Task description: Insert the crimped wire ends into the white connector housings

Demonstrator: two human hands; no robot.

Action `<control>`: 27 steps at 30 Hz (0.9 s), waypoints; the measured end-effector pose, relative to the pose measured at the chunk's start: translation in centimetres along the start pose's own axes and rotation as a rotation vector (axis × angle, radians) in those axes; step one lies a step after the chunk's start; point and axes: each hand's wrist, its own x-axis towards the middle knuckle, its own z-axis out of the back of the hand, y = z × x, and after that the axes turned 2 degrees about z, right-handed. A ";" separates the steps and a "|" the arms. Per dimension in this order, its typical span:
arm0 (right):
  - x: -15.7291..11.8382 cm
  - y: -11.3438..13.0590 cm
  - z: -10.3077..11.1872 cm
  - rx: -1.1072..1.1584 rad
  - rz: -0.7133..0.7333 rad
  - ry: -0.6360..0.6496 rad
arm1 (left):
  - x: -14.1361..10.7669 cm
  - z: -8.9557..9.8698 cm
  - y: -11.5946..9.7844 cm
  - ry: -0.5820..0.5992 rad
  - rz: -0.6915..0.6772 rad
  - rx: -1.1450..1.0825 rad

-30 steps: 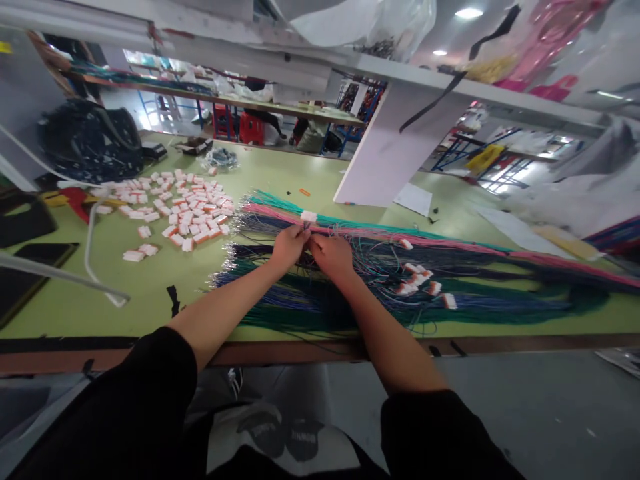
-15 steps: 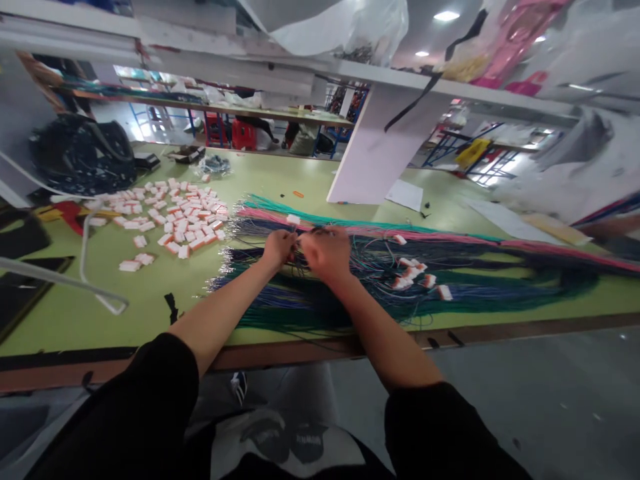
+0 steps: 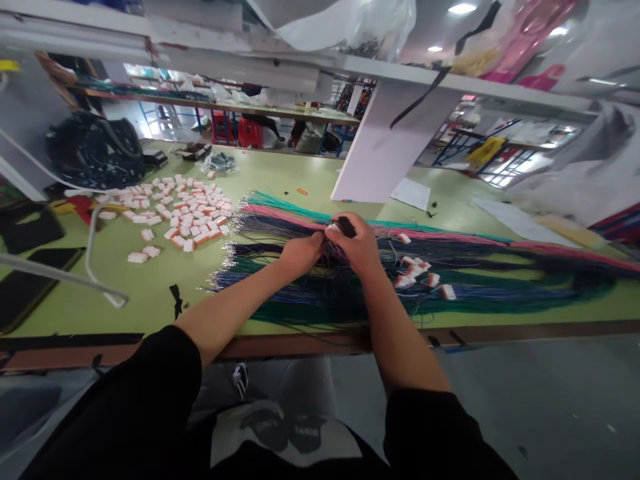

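Long bundles of wires in green, pink, black and blue lie across the table, their metal-tipped ends at the left. My right hand is closed around a white connector, and something black shows at its fingers. Touching or nearly touching it, my left hand is closed by thin wires; what its fingertips pinch is too small to make out. Several white-and-orange connectors rest on the wires right of my hands. A spread of loose connectors covers the table at the left.
A white upright panel carries a shelf above the table. At the far left are a dark bag, a bent white rod and a black flat case. Paper sheets lie at the back right.
Both hands have moved right in the view. The white connector that was above my left hand is now at my right hand's fingers. The camera view has shifted slightly.
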 end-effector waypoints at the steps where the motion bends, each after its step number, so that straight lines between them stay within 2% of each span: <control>1: 0.0 0.3 0.5 -0.015 0.005 -0.018 | 0.0 0.3 -0.2 0.008 -0.017 0.002; 5: -0.6 1.4 3.3 -0.142 0.014 -0.122 | 0.0 1.5 -1.0 0.055 -0.140 -0.080; 8: -1.6 1.5 5.8 -0.272 -0.001 -0.176 | -0.1 1.7 -1.3 0.021 -0.232 -0.127; 10: -2.5 1.0 7.5 -0.410 -0.074 -0.233 | -0.4 1.7 -1.6 -0.037 -0.268 -0.098; 12: -3.3 0.0 9.0 -0.624 -0.226 -0.266 | -0.7 1.5 -2.0 -0.058 -0.280 -0.013; 15: -4.3 -1.2 10.1 -0.953 -0.530 -0.142 | -1.0 0.6 -3.3 0.033 -0.344 0.154; 17: -4.7 -1.6 10.0 -1.076 -0.619 -0.009 | -1.2 -0.7 -4.4 0.129 -0.442 0.236; 19: -5.0 -1.6 9.4 -1.137 -0.590 0.065 | -1.3 -2.4 -5.3 0.192 -0.516 0.283; 21: -5.1 -1.4 9.1 -1.168 -0.542 0.062 | -1.4 -4.2 -5.7 0.278 -0.541 0.331; 24: -4.9 -0.8 9.4 -1.154 -0.504 -0.072 | -1.4 -6.0 -5.4 0.414 -0.509 0.400; 27: -4.0 -0.3 10.3 -1.053 -0.434 -0.203 | -1.3 -6.0 -5.2 0.469 -0.483 0.379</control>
